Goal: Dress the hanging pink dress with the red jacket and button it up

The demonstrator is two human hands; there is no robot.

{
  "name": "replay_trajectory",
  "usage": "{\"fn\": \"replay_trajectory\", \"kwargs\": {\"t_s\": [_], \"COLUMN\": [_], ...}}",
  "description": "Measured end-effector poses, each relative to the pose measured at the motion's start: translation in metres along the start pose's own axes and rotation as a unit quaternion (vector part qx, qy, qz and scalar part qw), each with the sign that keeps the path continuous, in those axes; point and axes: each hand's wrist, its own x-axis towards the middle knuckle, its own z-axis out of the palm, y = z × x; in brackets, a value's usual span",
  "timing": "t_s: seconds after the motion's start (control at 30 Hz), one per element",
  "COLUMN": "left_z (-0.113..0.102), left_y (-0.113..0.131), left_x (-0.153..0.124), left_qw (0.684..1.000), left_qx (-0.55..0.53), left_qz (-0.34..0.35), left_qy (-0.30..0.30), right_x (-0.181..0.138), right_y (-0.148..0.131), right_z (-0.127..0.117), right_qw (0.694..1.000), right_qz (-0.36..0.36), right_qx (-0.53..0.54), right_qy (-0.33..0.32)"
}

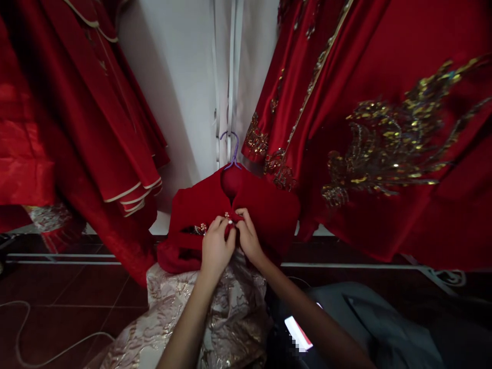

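Observation:
A small red jacket hangs on a purple hanger in front of a white wall. My left hand and my right hand meet at its front opening. Both pinch the jacket's edges around a small beaded fastening, fingers closed on the cloth. Gold and bead trim shows on the jacket left of my left hand. Below my forearms lies a pale cream and gold patterned fabric.
Long red garments hang on the left and, with gold sequin embroidery, on the right. The floor is dark red tile with a white cable. A lit phone lies by grey cloth at the lower right.

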Motion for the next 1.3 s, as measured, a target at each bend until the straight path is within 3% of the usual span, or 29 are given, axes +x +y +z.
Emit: {"fn": "replay_trajectory", "kwargs": {"t_s": [0.23, 0.43, 0.87, 1.03, 1.3], "left_z": [-0.006, -0.012, -0.037, -0.044, -0.045], "left_y": [-0.027, -0.02, -0.005, -0.002, -0.003], "left_x": [0.012, 0.011, 0.022, 0.03, 0.034], "left_qw": [0.988, 0.994, 0.994, 0.99, 0.983], "left_qx": [-0.113, -0.103, 0.024, 0.049, 0.094], "left_qz": [-0.096, -0.044, 0.05, 0.062, 0.083], "left_qy": [0.035, 0.011, -0.097, -0.114, -0.136], "right_x": [0.011, 0.008, 0.006, 0.004, 0.008], "right_y": [0.0, -0.006, -0.026, -0.028, -0.017], "right_z": [-0.007, -0.012, -0.017, -0.018, -0.019], "right_qw": [1.0, 0.999, 0.994, 0.993, 0.995], "right_qz": [-0.006, -0.022, -0.075, -0.086, -0.075], "right_qx": [0.009, -0.02, -0.08, -0.074, -0.055], "right_qy": [0.014, -0.037, 0.011, 0.041, 0.029]}}
